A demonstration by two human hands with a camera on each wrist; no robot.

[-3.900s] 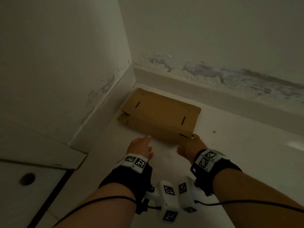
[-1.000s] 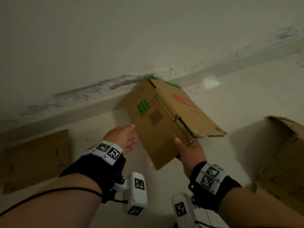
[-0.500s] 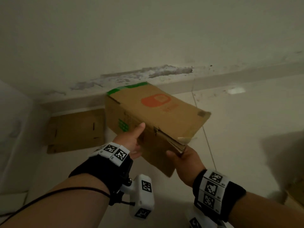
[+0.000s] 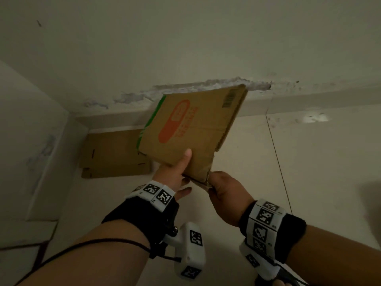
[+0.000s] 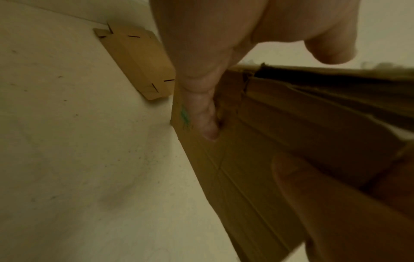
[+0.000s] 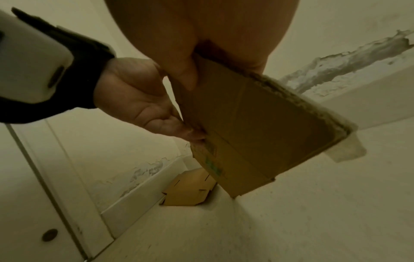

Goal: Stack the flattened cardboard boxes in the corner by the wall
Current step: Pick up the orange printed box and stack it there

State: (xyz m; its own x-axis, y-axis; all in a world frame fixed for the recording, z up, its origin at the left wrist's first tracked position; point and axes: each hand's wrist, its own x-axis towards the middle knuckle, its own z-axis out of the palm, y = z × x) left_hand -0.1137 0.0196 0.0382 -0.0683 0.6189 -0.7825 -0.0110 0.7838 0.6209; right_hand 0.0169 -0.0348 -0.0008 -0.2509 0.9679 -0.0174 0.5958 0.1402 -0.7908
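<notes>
A flattened cardboard box (image 4: 191, 129) with an orange logo and a green stripe hangs tilted in the air, its far edge raised toward the wall. My left hand (image 4: 182, 174) holds its near edge, thumb on the printed face and fingers underneath. My right hand (image 4: 213, 182) pinches the near right corner. The wrist views show the box's plain underside (image 5: 268, 150) (image 6: 257, 124). A plain flattened box (image 4: 113, 153) lies on the floor in the corner, below and left of the held one, also seen as the plain flattened box (image 5: 139, 60) (image 6: 188, 189).
Two white walls meet at the corner, with a baseboard (image 4: 309, 102) and flaking paint (image 4: 206, 85) above it. A white door or panel with a round hole (image 6: 49, 234) stands on the left. The pale tiled floor (image 4: 319, 162) stretches to the right.
The held box has moved left toward the corner and turned so that its orange-logo face points up. My left thumb now lies on that face. The plain box has not moved.
</notes>
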